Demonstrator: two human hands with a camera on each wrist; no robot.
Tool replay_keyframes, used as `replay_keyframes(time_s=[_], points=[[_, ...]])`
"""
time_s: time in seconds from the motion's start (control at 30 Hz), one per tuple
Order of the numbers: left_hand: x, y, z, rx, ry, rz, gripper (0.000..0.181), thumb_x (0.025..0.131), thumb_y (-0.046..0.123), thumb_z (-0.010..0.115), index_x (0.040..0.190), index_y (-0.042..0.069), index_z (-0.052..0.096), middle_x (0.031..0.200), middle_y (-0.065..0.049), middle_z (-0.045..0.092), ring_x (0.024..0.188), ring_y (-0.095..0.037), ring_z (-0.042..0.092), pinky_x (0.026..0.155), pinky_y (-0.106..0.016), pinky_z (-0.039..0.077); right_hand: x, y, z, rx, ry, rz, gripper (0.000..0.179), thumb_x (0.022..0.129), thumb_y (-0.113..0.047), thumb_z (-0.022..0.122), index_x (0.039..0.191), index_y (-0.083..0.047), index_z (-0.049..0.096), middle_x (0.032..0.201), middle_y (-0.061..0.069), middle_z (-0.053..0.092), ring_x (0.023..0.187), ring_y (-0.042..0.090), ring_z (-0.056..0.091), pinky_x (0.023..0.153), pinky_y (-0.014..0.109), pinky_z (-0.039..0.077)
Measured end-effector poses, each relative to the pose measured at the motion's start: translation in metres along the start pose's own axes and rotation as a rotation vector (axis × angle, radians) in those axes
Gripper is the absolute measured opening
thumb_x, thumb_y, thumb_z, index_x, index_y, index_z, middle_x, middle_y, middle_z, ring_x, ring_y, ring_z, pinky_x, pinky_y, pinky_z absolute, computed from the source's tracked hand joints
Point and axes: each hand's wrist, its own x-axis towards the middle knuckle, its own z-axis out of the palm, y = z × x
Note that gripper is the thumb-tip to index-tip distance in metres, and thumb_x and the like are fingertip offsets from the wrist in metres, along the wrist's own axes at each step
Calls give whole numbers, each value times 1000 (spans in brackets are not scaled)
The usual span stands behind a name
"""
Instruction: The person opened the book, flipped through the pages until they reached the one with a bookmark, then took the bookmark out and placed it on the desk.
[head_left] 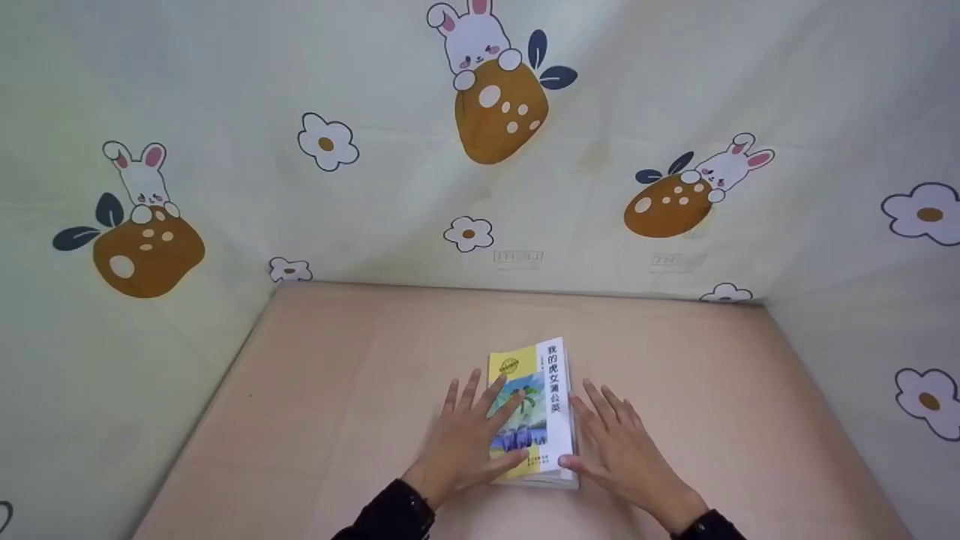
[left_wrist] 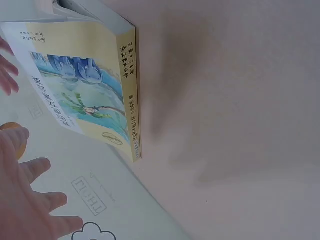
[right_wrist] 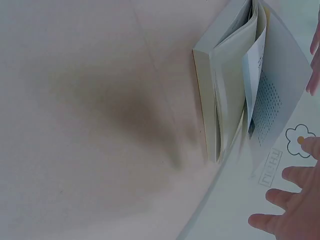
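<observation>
Head view, spread hands (head_left: 463, 441) (head_left: 628, 456) released near edges of book (head_left: 535, 420), tabletop (head_left: 345, 397) either side.

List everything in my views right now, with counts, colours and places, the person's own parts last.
Rectangular paperback book: one, yellow and white with a blue-green cover picture, on the tabletop, front cover partly raised
Flat, smooth tabletop: one, light tan, under the book
Printed sheet: one, off-white, behind and beside the tabletop
Rabbit prints: three, white with pink ears, on the sheet
Fruit-shaped prints: three, brown with dark leaves, below the rabbits
Flower prints: at least six, white with brown centres, across the sheet
Left hand: one, bare, overlapping the book's left side in the head view
Right hand: one, bare, at its right edge
Sleeves: two, black, at the wrists
</observation>
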Motion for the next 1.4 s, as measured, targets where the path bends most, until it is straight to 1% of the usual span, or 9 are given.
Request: replay_keyframes(time_s=[0.17, 0.37, 0.57, 0.7, 0.9, 1.03, 1.13, 1.27, 1.4], points=[[-2, 6, 6, -15, -26, 7, 76, 83, 74, 35, 146, 30, 30, 154, -3, 24, 142, -36, 17, 112, -56, 19, -2, 1, 6, 64, -15, 52, 80, 84, -63, 50, 143, -13, 35, 150, 15, 31, 136, 39, 30, 107, 56, 29], [-4, 18, 19, -21, -3, 30, 75, 84, 73, 35, 145, 30, 31, 152, -5, 29, 139, -37, 24, 110, -53, 28, -6, 1, 14, 206, -60, 111, 75, 88, -57, 49, 145, -11, 32, 149, 17, 31, 133, 38, 34, 100, 54, 40], [-4, 26, 32, -8, 14, 37, 72, 84, 70, 40, 143, 28, 36, 148, -8, 35, 134, -35, 35, 106, -47, 37, -7, -1, 22, 273, -113, 167, 72, 89, -55, 49, 145, -12, 32, 147, 18, 32, 134, 39, 33, 102, 53, 37], [-2, 30, 38, 3, 9, 26, 67, 84, 66, 46, 140, 29, 41, 143, -8, 42, 129, -34, 42, 100, -44, 43, -7, -2, 28, 289, -98, 172, 69, 88, -47, 55, 142, -10, 35, 142, 17, 38, 131, 38, 37, 103, 50, 38], [1, 33, 46, 32, 15, 32, 62, 82, 60, 56, 135, 30, 47, 136, -8, 49, 125, -32, 45, 98, -42, 45, -6, -6, 36, 334, -90, 204, 65, 87, -36, 61, 140, -6, 38, 136, 14, 42, 128, 35, 41, 103, 45, 38], [0, 33, 48, 42, 0, 26, 62, 80, 59, 59, 135, 31, 48, 134, -8, 50, 124, -32, 46, 97, -42, 45, -4, -6, 42, 466, -68, 215, 63, 85, -23, 66, 138, -1, 40, 126, 10, 46, 104, 21, 54, 88, 30, 50], [-1, 33, 49, 45, -9, 23, 64, 78, 60, 59, 135, 31, 48, 134, -9, 50, 122, -31, 47, 97, -42, 45, -2, -4, 48, 572, -31, 209, 62, 82, -12, 68, 135, 4, 41, 115, 8, 48, 85, 9, 50, 71, 20, 49], [0, 34, 52, 57, -17, 23, 64, 78, 60, 59, 134, 32, 48, 134, -9, 50, 120, -29, 48, 97, -41, 45, -1, -5, 54, 663, -1, 252, 62, 79, -4, 69, 133, 8, 42, 102, 8, 49, 78, 8, 49, 65, 16, 46], [-1, 36, 54, 89, -12, 17, 62, 78, 60, 59, 134, 33, 49, 134, -8, 50, 118, -28, 49, 96, -40, 45, 0, -6, 57, 736, -10, 312, 64, 78, -2, 69, 134, 8, 41, 95, 8, 48, 74, 11, 48, 61, 16, 44]])
